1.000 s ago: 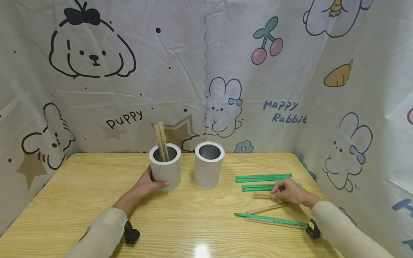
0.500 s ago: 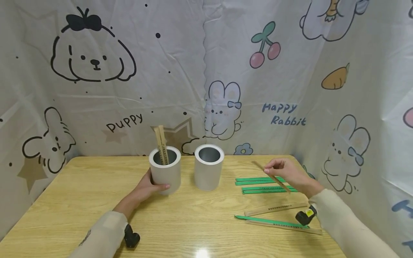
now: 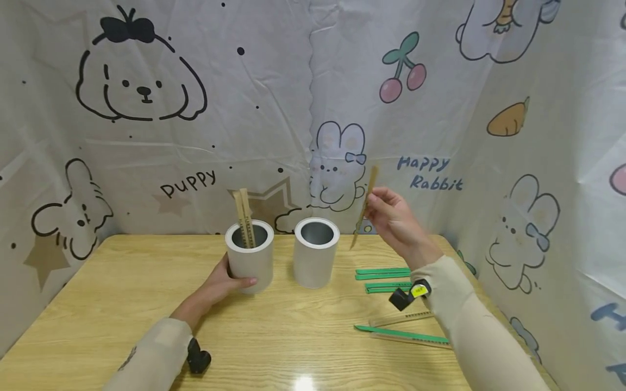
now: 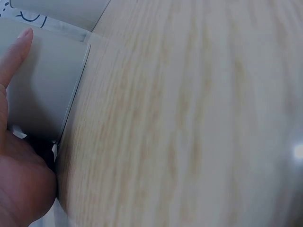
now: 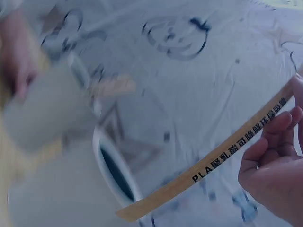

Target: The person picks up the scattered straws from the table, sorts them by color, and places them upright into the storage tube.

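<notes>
In the head view, my left hand (image 3: 215, 287) grips the left white cylindrical cup (image 3: 251, 263) low on its side, thumb across the front. Several brown paper-wrapped straws (image 3: 246, 217) lean upright inside that cup. My right hand (image 3: 398, 222) pinches another brown paper-wrapped straw (image 3: 363, 217) and holds it raised, tilted, to the right of the second white cup (image 3: 315, 263). Printed lettering runs along this straw (image 5: 203, 163) in the right wrist view. The left wrist view shows my thumb (image 4: 16, 56) against the cup wall (image 4: 45, 85); the other fingers are hidden.
Green wrapped straws (image 3: 382, 274) lie in two groups at the right of the wooden table (image 3: 293, 331). Nearer, a brown straw (image 3: 398, 320) lies by a green straw (image 3: 398, 332) with another brown one along it. A printed cloth (image 3: 274, 136) hangs behind.
My right hand has picked up a brown straw from the table, lifted it and moved left, turning it nearly upright. My left hand stays on the cup.
</notes>
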The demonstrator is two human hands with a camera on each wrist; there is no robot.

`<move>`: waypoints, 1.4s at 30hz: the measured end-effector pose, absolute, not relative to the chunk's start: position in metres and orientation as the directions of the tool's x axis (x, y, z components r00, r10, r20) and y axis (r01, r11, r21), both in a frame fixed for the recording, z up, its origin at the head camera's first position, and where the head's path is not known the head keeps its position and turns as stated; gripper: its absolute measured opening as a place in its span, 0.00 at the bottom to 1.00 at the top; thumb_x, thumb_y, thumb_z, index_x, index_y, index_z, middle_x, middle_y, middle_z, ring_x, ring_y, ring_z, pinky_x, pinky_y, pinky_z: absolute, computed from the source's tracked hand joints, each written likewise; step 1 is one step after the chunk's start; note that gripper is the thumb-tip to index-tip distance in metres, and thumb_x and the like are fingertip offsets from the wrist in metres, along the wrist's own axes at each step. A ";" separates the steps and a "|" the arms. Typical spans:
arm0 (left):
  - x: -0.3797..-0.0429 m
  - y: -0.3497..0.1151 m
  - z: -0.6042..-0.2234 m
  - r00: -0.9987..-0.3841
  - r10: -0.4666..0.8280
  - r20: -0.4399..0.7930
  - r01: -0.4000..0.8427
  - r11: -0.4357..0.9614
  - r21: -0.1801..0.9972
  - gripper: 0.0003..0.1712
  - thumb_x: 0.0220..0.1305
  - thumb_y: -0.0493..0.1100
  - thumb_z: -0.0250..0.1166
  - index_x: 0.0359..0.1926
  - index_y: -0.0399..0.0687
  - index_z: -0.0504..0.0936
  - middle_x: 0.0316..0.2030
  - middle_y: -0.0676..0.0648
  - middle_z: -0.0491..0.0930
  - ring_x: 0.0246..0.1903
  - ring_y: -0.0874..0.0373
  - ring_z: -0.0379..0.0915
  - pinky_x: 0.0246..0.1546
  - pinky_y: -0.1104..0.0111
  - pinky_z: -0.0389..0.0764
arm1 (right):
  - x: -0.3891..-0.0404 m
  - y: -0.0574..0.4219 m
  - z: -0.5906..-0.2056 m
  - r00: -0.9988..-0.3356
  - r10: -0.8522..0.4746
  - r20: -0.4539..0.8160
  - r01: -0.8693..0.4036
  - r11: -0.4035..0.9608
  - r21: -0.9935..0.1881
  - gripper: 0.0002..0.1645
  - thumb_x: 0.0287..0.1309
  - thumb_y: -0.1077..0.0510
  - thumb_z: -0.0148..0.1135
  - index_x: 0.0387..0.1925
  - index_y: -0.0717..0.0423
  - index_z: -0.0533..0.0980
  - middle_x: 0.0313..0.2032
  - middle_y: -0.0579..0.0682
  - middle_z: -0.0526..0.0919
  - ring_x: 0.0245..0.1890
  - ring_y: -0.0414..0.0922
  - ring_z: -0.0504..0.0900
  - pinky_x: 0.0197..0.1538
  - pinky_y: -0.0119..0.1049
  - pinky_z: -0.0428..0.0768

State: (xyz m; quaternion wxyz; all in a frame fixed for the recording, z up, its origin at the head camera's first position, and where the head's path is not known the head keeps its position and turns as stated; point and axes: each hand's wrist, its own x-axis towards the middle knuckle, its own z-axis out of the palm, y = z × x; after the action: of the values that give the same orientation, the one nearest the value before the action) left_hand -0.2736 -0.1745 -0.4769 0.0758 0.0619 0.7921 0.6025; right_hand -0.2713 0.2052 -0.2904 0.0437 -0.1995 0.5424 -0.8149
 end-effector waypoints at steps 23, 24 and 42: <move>-0.274 -0.174 -0.475 -0.975 0.220 -0.037 0.020 0.255 0.967 0.64 0.58 0.46 0.75 0.80 0.45 0.39 0.76 0.34 0.53 0.76 0.36 0.52 0.77 0.43 0.54 | -0.307 0.016 -0.314 -0.983 -0.165 0.077 0.043 -0.620 -0.783 0.18 0.73 0.65 0.53 0.28 0.44 0.79 0.29 0.39 0.78 0.28 0.34 0.72 0.37 0.27 0.69; -0.274 -0.174 -0.475 -0.975 0.217 -0.040 0.017 0.255 0.967 0.64 0.58 0.46 0.75 0.81 0.45 0.39 0.76 0.34 0.53 0.76 0.36 0.52 0.77 0.43 0.54 | -0.308 0.013 -0.319 -0.985 -0.162 0.052 0.058 -0.610 -0.791 0.16 0.72 0.65 0.55 0.30 0.45 0.79 0.29 0.39 0.78 0.28 0.35 0.71 0.37 0.27 0.68; -0.274 -0.174 -0.473 -0.977 0.208 -0.044 0.014 0.270 0.963 0.63 0.58 0.46 0.75 0.80 0.44 0.39 0.77 0.34 0.53 0.76 0.36 0.51 0.77 0.43 0.52 | -0.305 0.035 -0.325 -0.989 -0.136 0.058 -0.047 -0.083 -0.995 0.17 0.70 0.57 0.62 0.54 0.63 0.80 0.38 0.40 0.79 0.33 0.36 0.75 0.39 0.26 0.75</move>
State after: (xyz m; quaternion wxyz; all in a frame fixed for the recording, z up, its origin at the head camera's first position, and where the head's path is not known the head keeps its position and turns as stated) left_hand -0.2736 -0.1737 -0.4731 0.0807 0.0702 0.7928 0.6001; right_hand -0.3053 0.0347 -0.3250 0.0305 -0.0677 0.6766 -0.7326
